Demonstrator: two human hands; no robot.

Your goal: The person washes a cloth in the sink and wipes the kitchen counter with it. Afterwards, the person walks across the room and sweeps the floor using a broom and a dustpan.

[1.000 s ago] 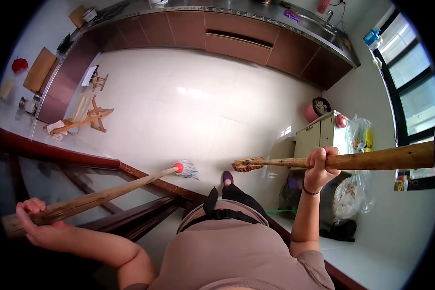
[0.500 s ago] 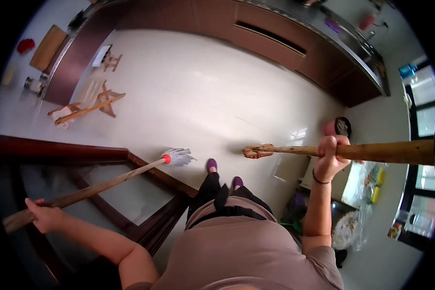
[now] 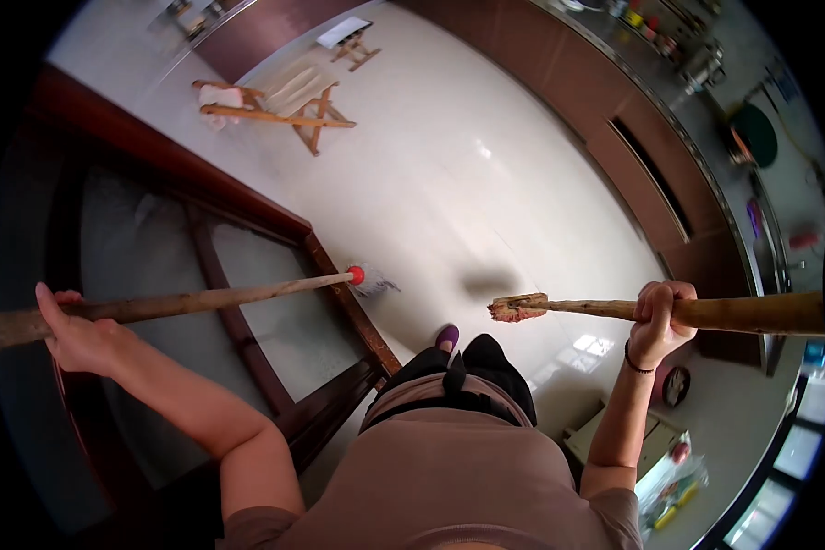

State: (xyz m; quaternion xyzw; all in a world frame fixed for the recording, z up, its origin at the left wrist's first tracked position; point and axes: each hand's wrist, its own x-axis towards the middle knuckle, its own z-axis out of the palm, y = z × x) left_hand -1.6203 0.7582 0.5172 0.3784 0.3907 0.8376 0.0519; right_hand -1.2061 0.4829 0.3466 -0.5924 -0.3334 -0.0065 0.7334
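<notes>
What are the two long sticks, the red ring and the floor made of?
The mop stick and the other stick look like wood, maybe unpainted: brown, with dark marks. The red ring is probably smooth plastic: bright, even red. The floor may be glossy tile: pale, with bright reflections.

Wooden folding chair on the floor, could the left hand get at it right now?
Probably not: the left hand is holding the mop, and the folding chair looks out of reach, beyond the dark red frame.
</notes>
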